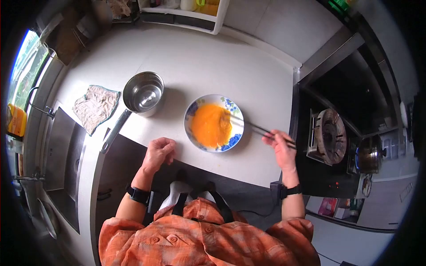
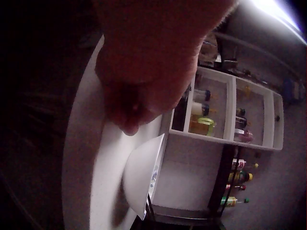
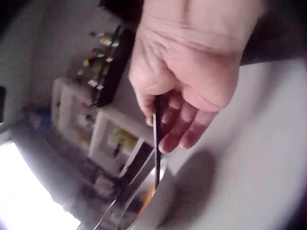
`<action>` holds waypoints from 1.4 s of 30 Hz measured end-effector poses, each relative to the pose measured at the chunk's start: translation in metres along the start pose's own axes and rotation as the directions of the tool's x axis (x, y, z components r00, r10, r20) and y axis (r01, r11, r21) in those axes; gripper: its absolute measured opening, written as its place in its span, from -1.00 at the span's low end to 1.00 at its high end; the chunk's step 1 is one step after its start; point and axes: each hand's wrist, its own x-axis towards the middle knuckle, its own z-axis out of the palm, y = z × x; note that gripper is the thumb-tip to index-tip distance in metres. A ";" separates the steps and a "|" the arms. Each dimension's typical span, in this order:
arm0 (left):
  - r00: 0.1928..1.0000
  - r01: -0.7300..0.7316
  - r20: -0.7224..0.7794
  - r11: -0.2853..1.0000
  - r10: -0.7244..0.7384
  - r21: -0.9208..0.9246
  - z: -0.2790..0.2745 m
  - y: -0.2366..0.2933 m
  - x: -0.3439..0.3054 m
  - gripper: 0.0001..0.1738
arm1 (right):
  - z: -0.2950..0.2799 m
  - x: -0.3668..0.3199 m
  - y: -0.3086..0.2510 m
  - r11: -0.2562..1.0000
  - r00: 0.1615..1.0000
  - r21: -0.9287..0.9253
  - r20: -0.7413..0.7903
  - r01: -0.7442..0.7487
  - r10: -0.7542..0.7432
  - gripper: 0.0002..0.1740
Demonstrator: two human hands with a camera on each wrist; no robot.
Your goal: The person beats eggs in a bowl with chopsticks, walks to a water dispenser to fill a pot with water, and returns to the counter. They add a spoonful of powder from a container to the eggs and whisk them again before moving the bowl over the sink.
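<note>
A white bowl [image 1: 194,141] with blue flowers on its rim holds beaten egg [image 1: 208,125], bright orange and streaked. My right hand [image 1: 282,148] grips a pair of dark chopsticks [image 1: 255,127] whose tips dip into the egg on the bowl's right side. In the right wrist view the chopsticks [image 3: 157,143] run from the fingers down to the bowl. To the left of the bowl, my left hand [image 1: 159,154] hangs by the counter's front edge, loosely curled and holding nothing. From the left wrist view, the bowl's outer side [image 2: 139,175] shows just past that hand [image 2: 144,81].
A metal saucepan [image 1: 144,94] stands left of the bowl, its handle pointing toward the front edge. Beside it lies a crumpled cloth [image 1: 95,108], near the sink [image 1: 66,155]. On the right is a gas burner [image 1: 330,136] with a lidded pot [image 1: 369,154]; a white shelf [image 1: 179,12] stands behind.
</note>
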 end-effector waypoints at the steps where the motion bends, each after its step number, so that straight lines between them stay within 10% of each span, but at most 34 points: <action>1: 1.000 -0.009 -0.009 1.000 0.009 0.001 -0.001 0.000 0.001 -0.83 | -0.002 -0.002 0.000 1.000 1.000 0.000 0.006 0.005 -0.005 -0.76; 3: 1.000 -0.006 -0.003 1.000 0.006 -0.003 -0.002 0.001 0.002 -0.83 | 0.010 -0.011 -0.012 0.978 0.948 -0.101 0.247 -0.180 0.200 -0.76; 7: 1.000 -0.005 -0.003 1.000 0.005 -0.006 -0.001 0.000 0.002 -0.83 | -0.007 0.002 0.002 0.992 0.996 -0.100 0.020 -0.083 0.085 -0.76; 13: 1.000 0.003 -0.013 1.000 -0.003 0.004 0.000 0.002 0.001 -0.83 | -0.002 0.002 -0.014 1.000 0.995 0.011 0.101 -0.021 0.020 -0.75; 16: 1.000 0.001 -0.010 1.000 -0.001 -0.004 0.000 0.003 0.001 -0.82 | 0.004 -0.007 -0.022 0.965 0.942 -0.212 0.262 -0.154 0.208 -0.75; 20: 1.000 -0.009 -0.013 1.000 0.010 0.005 0.000 0.001 0.002 -0.82 | -0.007 0.004 -0.022 0.991 1.000 -0.133 0.029 0.008 -0.004 -0.75; 23: 1.000 -0.026 -0.006 1.000 0.026 -0.007 0.000 -0.001 0.000 -0.82 | 0.002 -0.012 -0.023 0.973 0.950 -0.204 0.270 -0.105 0.159 -0.77; 27: 1.000 -0.018 -0.021 1.000 0.018 0.009 0.000 0.000 0.000 -0.82 | -0.006 0.001 -0.001 0.991 0.998 -0.124 0.019 -0.054 0.056 -0.76; 31: 1.000 -0.012 -0.026 1.000 0.012 0.012 0.002 0.003 -0.001 -0.81 | -0.001 0.001 -0.004 0.994 0.970 0.028 0.223 -0.110 0.101 -0.74; 32: 1.000 -0.011 -0.023 1.000 0.011 0.015 0.002 0.002 -0.002 -0.81 | -0.002 0.006 -0.003 0.997 0.997 0.061 0.061 -0.049 0.045 -0.74; 36: 0.999 -0.008 -0.051 0.999 0.009 0.032 0.003 0.004 -0.001 -0.81 | 0.008 -0.005 -0.008 0.976 0.938 -0.090 0.270 -0.199 0.216 -0.75; 39: 0.998 0.000 -0.058 1.000 0.002 0.028 0.003 0.001 -0.002 -0.82 | -0.005 0.008 -0.004 0.997 0.998 0.055 0.040 -0.051 0.049 -0.75; 42: 0.998 -0.016 -0.068 1.000 0.017 0.019 0.004 0.003 0.000 -0.82 | 0.001 -0.002 -0.006 0.996 0.980 -0.028 0.177 -0.085 0.089 -0.76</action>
